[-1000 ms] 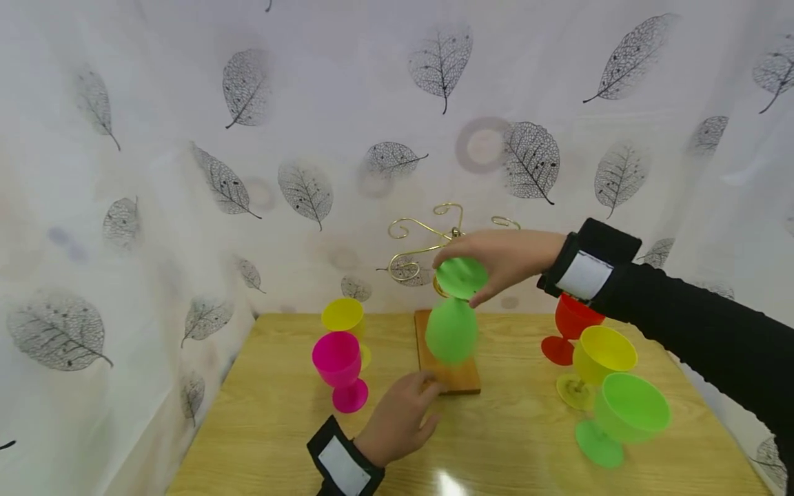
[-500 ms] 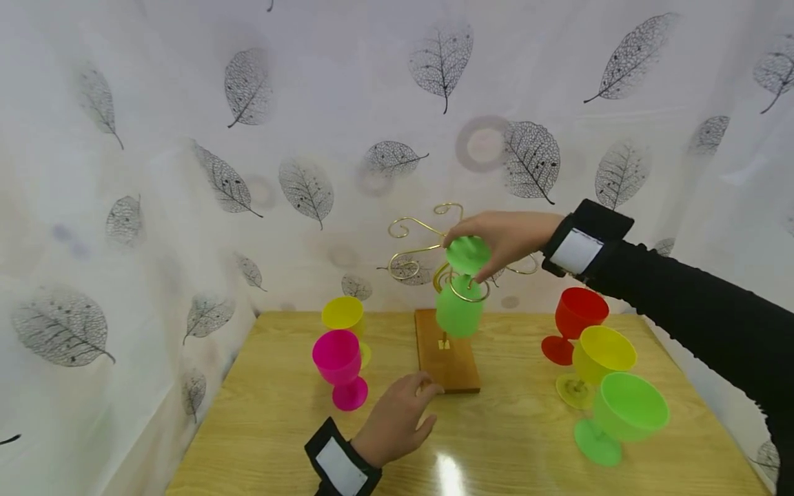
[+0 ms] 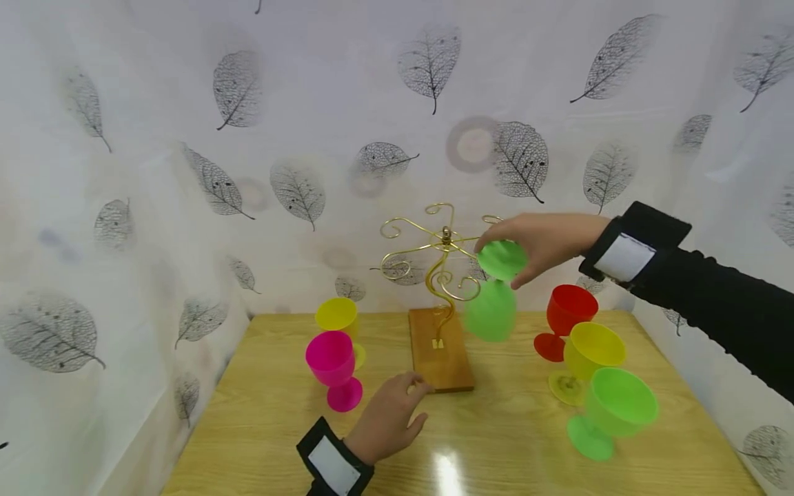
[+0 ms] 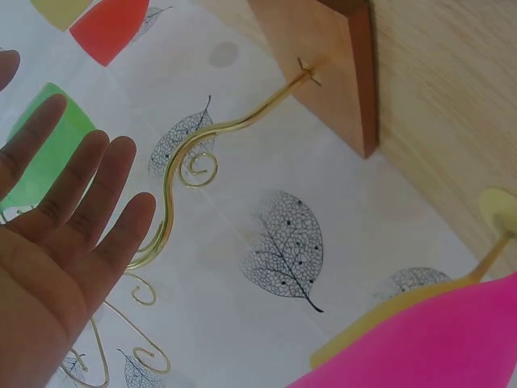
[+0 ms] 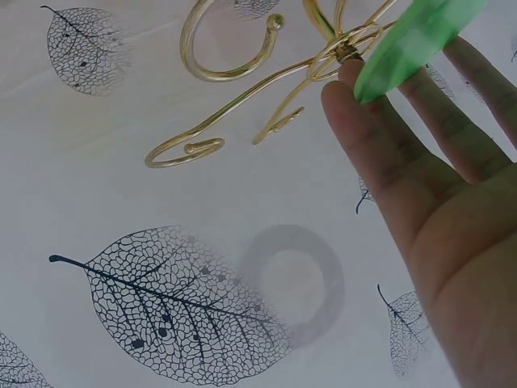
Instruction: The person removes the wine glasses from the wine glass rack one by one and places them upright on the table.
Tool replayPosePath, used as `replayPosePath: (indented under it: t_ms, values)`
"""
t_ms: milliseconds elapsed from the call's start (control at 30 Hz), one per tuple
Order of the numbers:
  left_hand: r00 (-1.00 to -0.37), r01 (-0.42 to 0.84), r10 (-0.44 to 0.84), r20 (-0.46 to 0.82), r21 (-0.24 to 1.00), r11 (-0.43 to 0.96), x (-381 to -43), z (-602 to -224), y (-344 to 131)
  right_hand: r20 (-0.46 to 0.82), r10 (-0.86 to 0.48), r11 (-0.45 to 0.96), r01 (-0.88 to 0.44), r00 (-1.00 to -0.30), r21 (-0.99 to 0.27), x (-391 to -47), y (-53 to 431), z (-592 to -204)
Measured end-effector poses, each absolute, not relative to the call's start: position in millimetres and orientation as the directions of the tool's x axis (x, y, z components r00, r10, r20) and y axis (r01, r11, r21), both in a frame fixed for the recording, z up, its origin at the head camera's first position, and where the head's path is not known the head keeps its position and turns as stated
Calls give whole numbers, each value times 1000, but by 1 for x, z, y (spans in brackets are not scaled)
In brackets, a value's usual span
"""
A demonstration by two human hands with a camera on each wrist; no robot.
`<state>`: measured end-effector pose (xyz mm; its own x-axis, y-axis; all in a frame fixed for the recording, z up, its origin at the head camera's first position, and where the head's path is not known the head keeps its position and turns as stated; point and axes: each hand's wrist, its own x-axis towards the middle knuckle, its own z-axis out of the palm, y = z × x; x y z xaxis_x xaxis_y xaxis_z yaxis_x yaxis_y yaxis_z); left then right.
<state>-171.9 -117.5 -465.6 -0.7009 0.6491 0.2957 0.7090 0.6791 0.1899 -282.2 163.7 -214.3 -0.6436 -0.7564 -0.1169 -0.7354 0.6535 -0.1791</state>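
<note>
Upside down in the air, a green plastic goblet (image 3: 491, 313) hangs from my right hand (image 3: 542, 238), which pinches it by the foot. Just left of it stands a gold wire rack (image 4: 170, 190) with curled arms, fixed to a wooden base (image 3: 449, 372). The goblet's foot (image 5: 416, 48) lies between thumb and fingers in the right wrist view, close by the rack's hub. My left hand (image 3: 387, 420) is low by the base's front left corner, fingers loosely bent and holding nothing. From the left wrist its palm (image 4: 36, 275) shows, fingers spread.
On the table's right stand a red goblet (image 3: 571, 310), a yellow goblet (image 3: 592, 351) and another green goblet (image 3: 620, 403) in a row. Left of the rack are a magenta goblet (image 3: 331, 358) and a yellow goblet (image 3: 338, 313). A leaf-print curtain (image 3: 372, 83) hangs behind.
My right hand lifted the green goblet up behind a curled arm of the rack, then drew it to the right, away from the rack's middle. The left hand stayed about where it was.
</note>
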Motion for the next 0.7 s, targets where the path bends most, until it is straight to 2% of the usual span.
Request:
replayPosePath:
  t_ms: [267,367,433,500,567,667,700]
  values:
    - [-713,699,644,279,199,687,-172,-468,-120,-137,-810,586,-775,-571,-235,-245,160,-217]
    - [-722,688,634,278,194,699,-172,-468,-121,-79,-846,531,-819,-528,-218,-229,158,-224]
    - [-722,687,630,287,188,702,-173,-470,-123,4,-875,472,-856,-484,-211,-220,159,-231]
    - [-730,681,610,309,251,688,-174,-471,-125,107,-886,423,-882,-451,-209,-211,161,-241]
    - [-735,678,585,342,365,638,-176,-474,-126,218,-875,382,-892,-433,-241,-205,163,-255]
    - [-712,699,544,443,513,497,-179,-477,-128,331,-807,351,-848,-489,-396,-195,165,-279]
    - [-692,720,533,488,524,455,-181,-478,-129,357,-778,336,-822,-517,-459,-191,165,-288]
